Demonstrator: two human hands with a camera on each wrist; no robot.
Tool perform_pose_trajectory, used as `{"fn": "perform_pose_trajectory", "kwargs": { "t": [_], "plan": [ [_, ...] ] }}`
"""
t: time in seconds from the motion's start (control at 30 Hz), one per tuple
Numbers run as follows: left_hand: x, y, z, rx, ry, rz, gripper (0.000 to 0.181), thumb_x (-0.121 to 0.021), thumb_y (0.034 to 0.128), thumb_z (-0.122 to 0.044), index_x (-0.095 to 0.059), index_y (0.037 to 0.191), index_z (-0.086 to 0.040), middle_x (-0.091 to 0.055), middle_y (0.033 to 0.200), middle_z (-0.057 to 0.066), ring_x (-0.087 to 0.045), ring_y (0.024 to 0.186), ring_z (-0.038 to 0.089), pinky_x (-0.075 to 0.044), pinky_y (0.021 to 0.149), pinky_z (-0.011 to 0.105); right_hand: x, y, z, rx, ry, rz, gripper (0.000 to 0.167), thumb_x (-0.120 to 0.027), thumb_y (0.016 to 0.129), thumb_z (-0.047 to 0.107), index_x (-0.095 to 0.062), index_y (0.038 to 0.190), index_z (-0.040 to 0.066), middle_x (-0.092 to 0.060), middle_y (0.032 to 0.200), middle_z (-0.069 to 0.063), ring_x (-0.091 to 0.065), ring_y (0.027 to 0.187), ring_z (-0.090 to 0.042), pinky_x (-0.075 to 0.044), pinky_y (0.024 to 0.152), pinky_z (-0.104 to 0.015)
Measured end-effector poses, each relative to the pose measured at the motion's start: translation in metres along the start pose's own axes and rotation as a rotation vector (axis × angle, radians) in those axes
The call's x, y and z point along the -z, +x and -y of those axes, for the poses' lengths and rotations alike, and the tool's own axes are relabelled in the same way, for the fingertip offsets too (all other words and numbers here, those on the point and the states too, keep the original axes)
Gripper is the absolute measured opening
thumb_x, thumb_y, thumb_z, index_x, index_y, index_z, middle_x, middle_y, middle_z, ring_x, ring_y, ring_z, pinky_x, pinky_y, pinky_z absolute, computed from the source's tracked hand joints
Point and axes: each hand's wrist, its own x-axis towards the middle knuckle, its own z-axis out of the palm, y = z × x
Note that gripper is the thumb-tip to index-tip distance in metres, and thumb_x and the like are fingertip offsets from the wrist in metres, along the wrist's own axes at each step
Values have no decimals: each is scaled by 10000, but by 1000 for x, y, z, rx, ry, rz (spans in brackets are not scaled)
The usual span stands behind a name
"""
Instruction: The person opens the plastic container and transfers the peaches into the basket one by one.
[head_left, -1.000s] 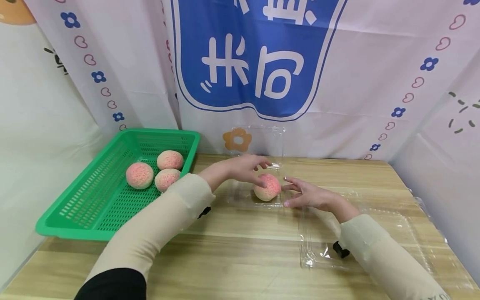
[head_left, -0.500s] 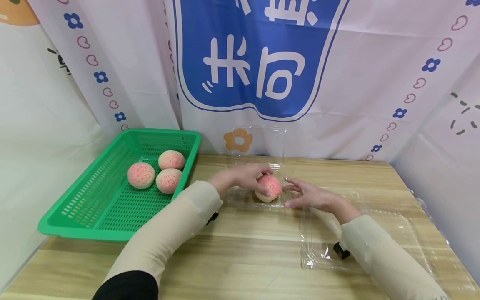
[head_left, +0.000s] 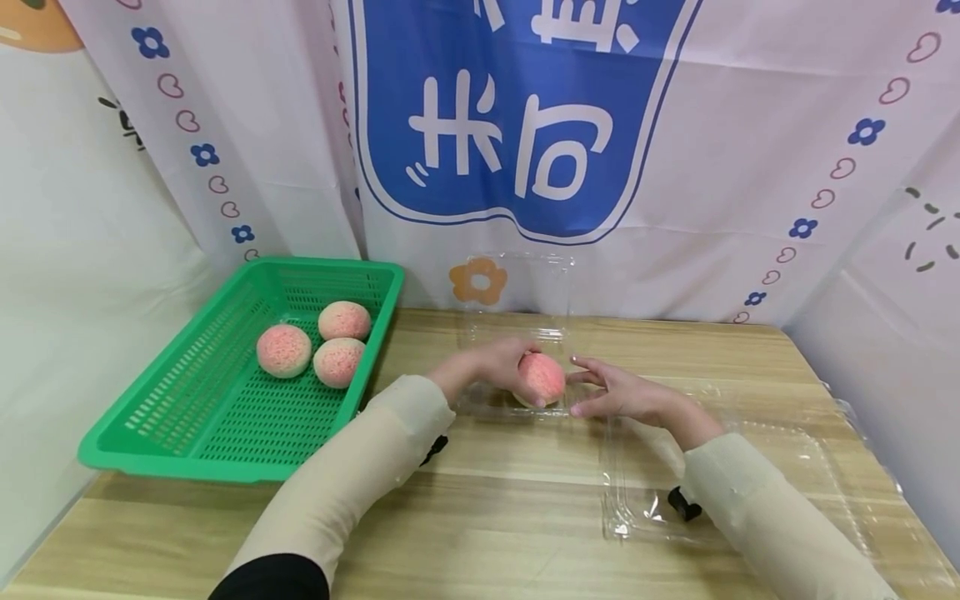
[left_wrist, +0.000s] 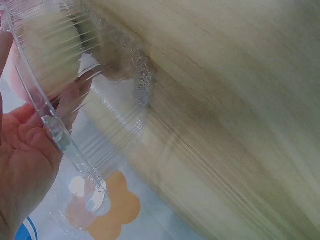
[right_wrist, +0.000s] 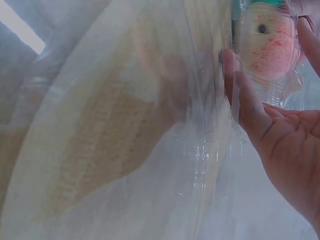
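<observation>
My left hand (head_left: pixel 498 367) curls round a round, pink-speckled peach (head_left: pixel 543 379), cream on its underside. The peach is in the base of a hinged clear plastic box (head_left: pixel 517 287), whose lid stands up against the backdrop. In the right wrist view a small dark dimple shows on the peach (right_wrist: pixel 272 45). My right hand (head_left: pixel 622 393) is at the box's right side, thumb and fingers spread and lightly bent, close to its wall; contact is hard to tell. In the left wrist view the peach (left_wrist: pixel 50 50) shows blurred through the ribbed plastic.
A green slotted basket (head_left: pixel 180 468) stands on the left with three similar peaches, one of them this peach (head_left: pixel 283 350). More clear plastic packaging (head_left: pixel 618 500) lies under my right forearm. A printed cloth (head_left: pixel 300 217) hangs behind the wooden table (head_left: pixel 480 533).
My left hand has shifted slightly right and lower, its fingers closing further round the peach. The peach has tilted or turned a little to the right. My right hand has stayed in place.
</observation>
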Motion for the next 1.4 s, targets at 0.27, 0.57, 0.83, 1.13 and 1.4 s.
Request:
{"fn": "perform_pose_trajectory", "kwargs": {
  "t": [0.27, 0.57, 0.83, 1.13, 1.4],
  "plan": [
    [-1, 1, 1, -51, 9, -4, 505, -880, 735, -214, -641, 1137, -25, -669, 1036, 59, -584, 879, 122, -502, 787, 229, 0, 0, 0, 6, 4, 4, 998, -730, 906, 215, -25, 1578, -2, -237, 1599, -282, -367, 1395, -510, -340, 1146, -576],
    [2, -1, 1, -56, -38, 38, 529, -870, 738, -131, -646, 1204, -18, -686, 1070, 64, -609, 912, 131, -522, 800, 237, 0, 0, 1, 1, 19, 3, 995, -729, 907, 205, -24, 1583, 14, -228, 1606, -272, -351, 1407, -509, -331, 1151, -578],
    [15, -3, -2, -68, 22, 45, 575, -865, 739, -135, -634, 1254, -29, -698, 1102, 72, -634, 943, 142, -538, 820, 242, 0, -1, 0, 5, -5, -6, 987, -723, 909, 210, -29, 1582, 9, -222, 1602, -285, -356, 1397, -522, -334, 1144, -587],
    [40, -8, -12, -135, 36, 50, 594, -867, 744, -163, -637, 1282, -60, -700, 1128, 46, -630, 961, 126, -536, 827, 230, 0, -1, 0, -3, 4, -2, 984, -725, 909, 215, -36, 1582, 14, -223, 1606, -275, -287, 1431, -525, -299, 1163, -592],
    [58, -19, -17, -125, 35, 45, 647, -876, 744, -186, -611, 1325, -84, -681, 1179, 37, -626, 1014, 145, -536, 866, 260, 1, -2, 0, -1, 15, -2, 986, -726, 908, 209, -34, 1582, 10, -223, 1604, -282, -259, 1442, -525, -297, 1165, -591]
  ]
}}
